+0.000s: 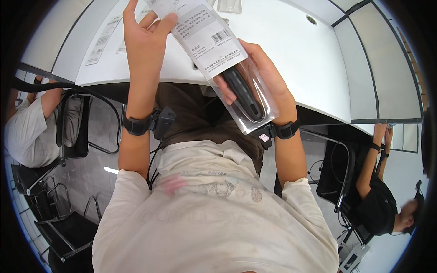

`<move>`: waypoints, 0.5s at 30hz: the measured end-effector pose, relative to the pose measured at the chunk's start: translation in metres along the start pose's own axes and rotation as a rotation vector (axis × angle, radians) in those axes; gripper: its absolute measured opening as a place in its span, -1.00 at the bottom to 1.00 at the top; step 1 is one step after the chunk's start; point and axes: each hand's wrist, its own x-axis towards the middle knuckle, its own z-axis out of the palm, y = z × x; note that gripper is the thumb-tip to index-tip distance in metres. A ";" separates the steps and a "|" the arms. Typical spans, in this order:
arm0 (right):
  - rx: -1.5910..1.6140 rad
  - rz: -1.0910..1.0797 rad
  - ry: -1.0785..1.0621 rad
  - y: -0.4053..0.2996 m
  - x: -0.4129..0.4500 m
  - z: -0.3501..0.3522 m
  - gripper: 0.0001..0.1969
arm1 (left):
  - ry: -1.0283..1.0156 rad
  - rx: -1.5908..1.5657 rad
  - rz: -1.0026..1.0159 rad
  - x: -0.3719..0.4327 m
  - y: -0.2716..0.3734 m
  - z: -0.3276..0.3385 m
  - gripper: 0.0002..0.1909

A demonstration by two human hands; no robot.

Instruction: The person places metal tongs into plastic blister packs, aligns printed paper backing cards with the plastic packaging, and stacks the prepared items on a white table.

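A long blister pack (218, 44) is tilted in front of me, above the near edge of the white table (307, 68). Its printed backing card, with a barcode and writing, faces up. Through the clear plastic at the lower end shows a black handle (243, 92) with a slot; whatever it belongs to is hidden by the card. My right hand (268, 68) supports the pack from beneath and along its right side, fingers showing through the plastic. My left hand (148, 34) holds the card's upper left edge, thumb on top. The pack's top runs out of view.
More flat packs (104, 41) lie on the table to the left, and a clear package (229, 6) at the far side. Partition panels (362, 61) flank the table. Other people sit at left (34, 126) and right (375, 201), by black chairs (68, 228).
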 end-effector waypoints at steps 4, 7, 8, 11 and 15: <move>-0.044 0.036 0.059 -0.003 0.000 0.006 -0.30 | -0.044 -0.001 0.002 0.000 0.004 0.001 -0.29; -0.145 0.004 0.090 -0.008 -0.002 0.013 -0.30 | -0.019 -0.040 0.013 0.000 0.007 0.005 -0.24; -0.145 0.004 0.092 -0.007 -0.001 0.010 -0.30 | -0.020 -0.041 0.012 0.001 0.005 0.005 -0.24; -0.159 -0.011 0.038 -0.002 0.001 0.005 -0.31 | 0.000 -0.038 0.047 0.004 -0.001 0.000 -0.22; -0.198 -0.002 0.002 -0.004 0.003 0.005 -0.29 | -0.046 0.171 0.061 0.008 -0.014 -0.021 -0.25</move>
